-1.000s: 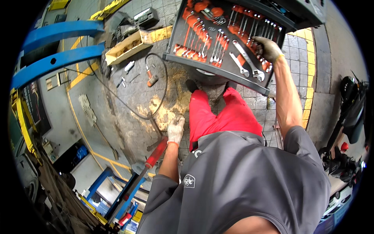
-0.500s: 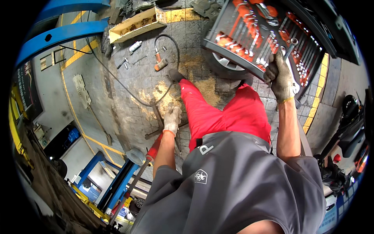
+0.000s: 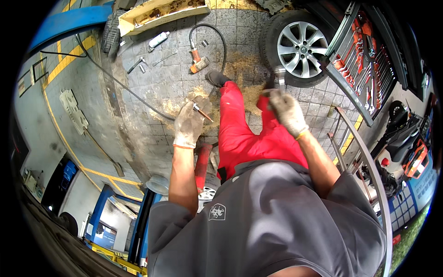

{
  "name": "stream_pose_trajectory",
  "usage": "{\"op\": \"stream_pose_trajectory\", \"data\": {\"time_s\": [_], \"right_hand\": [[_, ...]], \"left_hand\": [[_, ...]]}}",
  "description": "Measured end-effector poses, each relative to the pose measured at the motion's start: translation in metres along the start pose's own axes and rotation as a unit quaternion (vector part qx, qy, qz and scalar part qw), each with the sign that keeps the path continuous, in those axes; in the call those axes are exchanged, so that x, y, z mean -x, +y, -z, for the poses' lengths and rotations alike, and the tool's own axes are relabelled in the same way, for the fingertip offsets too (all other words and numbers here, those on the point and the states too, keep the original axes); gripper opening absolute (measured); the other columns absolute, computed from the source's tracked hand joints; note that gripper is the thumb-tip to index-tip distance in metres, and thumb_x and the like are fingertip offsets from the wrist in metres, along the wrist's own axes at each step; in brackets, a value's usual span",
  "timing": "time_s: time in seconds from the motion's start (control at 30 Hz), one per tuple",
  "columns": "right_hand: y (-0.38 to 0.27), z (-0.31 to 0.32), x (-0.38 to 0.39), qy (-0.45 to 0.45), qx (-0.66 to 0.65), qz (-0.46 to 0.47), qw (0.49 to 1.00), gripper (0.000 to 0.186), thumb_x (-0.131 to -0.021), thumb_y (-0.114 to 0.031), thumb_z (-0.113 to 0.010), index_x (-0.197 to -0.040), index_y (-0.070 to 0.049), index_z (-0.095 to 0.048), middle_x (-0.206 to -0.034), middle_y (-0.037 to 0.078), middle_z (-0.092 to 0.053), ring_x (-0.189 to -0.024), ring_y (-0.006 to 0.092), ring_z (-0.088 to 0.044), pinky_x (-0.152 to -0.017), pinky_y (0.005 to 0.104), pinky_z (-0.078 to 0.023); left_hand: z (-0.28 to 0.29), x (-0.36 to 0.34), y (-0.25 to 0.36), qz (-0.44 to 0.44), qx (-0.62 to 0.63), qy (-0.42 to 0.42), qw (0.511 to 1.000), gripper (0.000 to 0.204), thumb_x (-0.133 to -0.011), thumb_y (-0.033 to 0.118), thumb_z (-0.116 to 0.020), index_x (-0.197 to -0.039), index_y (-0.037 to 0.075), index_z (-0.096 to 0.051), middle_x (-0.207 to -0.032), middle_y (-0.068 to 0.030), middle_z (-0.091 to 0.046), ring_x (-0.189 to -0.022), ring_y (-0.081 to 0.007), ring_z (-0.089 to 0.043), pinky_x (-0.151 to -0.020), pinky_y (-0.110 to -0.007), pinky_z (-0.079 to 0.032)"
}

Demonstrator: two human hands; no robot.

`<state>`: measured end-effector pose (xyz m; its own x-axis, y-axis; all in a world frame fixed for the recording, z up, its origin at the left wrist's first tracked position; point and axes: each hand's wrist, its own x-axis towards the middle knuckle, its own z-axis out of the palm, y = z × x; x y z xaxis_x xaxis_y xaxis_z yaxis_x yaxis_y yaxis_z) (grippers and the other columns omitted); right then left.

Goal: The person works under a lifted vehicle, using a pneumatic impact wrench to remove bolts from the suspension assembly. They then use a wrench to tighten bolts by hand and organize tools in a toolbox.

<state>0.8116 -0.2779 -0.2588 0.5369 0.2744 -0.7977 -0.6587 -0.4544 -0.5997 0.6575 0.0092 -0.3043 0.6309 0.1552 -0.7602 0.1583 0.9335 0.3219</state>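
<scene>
My gloved left hand is turned palm up, with a slim bolt-like rod held across its fingers. The rod has a dark end and a coppery shank. To the right, my gloved right hand is closed round a wrench whose head points away from me and is smeared by motion. Beyond that hand stands the tool drawer, pulled out, with rows of wrenches in orange-red holders. Both hands are apart from the drawer and from each other.
A wheel lies on the tiled floor beside the drawer. Ahead are an orange air tool on a black hose, a white bottle, loose sockets and a cream trough. A metal rail frame stands at my right.
My right hand has moved left and nearer, away from the drawer, with the wrench. My left hand has turned palm up, showing the rod. The view has shifted, revealing more of the wheel.
</scene>
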Motion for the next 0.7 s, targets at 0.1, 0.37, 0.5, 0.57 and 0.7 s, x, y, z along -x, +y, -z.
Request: {"op": "stream_pose_trajectory", "data": {"time_s": [0.1, 0.37, 0.5, 0.57, 0.7], "right_hand": [[-0.017, -0.068, -0.011, -0.08, 0.001, 0.107, 0.991, 0.035, -0.104, -0.028, -0.061, -0.127, -0.002, -0.066, -0.076, -0.003, -0.058, -0.062, 0.0046, -0.05, -0.058, 0.0241, -0.044], [-0.04, -0.153, -0.051, -0.109, 0.054, 0.086, 0.989, 0.032, -0.095, -0.022, -0.068, -0.121, -0.002, -0.065, -0.09, 0.016, -0.069, -0.082, 0.0264, -0.069, -0.077, 0.0354, -0.053], [-0.021, -0.176, -0.074, -0.09, 0.07, 0.039, 0.993, 0.026, -0.095, -0.022, -0.07, -0.113, -0.003, -0.066, -0.08, 0.004, -0.059, -0.073, 0.0133, -0.055, -0.068, 0.0306, -0.048], [-0.001, -0.19, -0.088, -0.067, 0.047, -0.004, 0.997, 0.022, -0.095, -0.021, -0.071, -0.107, -0.004, -0.065, -0.078, -0.002, -0.052, -0.071, 0.008, -0.047, -0.065, 0.0276, -0.043], [0.053, -0.226, -0.112, 0.044, 0.009, -0.109, 0.993, 0.018, -0.096, -0.022, -0.072, -0.09, -0.01, -0.059, -0.073, -0.007, -0.047, -0.064, 0.0033, -0.041, -0.055, 0.0235, -0.036]], "left_hand": [[-0.008, -0.002, 0.005, -0.027, -0.069, 0.022, 0.997, 0.026, -0.099, 0.016, -0.063, -0.124, 0.008, -0.061, -0.119, -0.0101, -0.067, -0.11, -0.0263, -0.064, -0.097, -0.042, -0.051], [-0.025, -0.022, 0.0, -0.116, -0.277, 0.052, 0.952, 0.021, -0.102, 0.004, -0.057, -0.123, 0.0, -0.061, -0.116, -0.0036, -0.064, -0.107, -0.0133, -0.059, -0.096, -0.028, -0.048], [0.024, -0.049, 0.022, -0.091, -0.32, 0.009, 0.943, 0.023, -0.102, 0.009, -0.061, -0.123, 0.001, -0.062, -0.114, -0.0023, -0.065, -0.107, -0.0128, -0.06, -0.099, -0.027, -0.048], [0.074, -0.089, 0.05, -0.071, -0.376, 0.033, 0.923, 0.023, -0.102, 0.011, -0.061, -0.123, 0.003, -0.063, -0.114, -0.0029, -0.065, -0.107, -0.0134, -0.06, -0.098, -0.028, -0.048], [0.216, -0.218, 0.123, -0.033, -0.561, 0.156, 0.812, 0.023, -0.101, 0.013, -0.059, -0.122, 0.005, -0.063, -0.115, -0.0055, -0.065, -0.108, -0.0173, -0.061, -0.097, -0.031, -0.05]]}}
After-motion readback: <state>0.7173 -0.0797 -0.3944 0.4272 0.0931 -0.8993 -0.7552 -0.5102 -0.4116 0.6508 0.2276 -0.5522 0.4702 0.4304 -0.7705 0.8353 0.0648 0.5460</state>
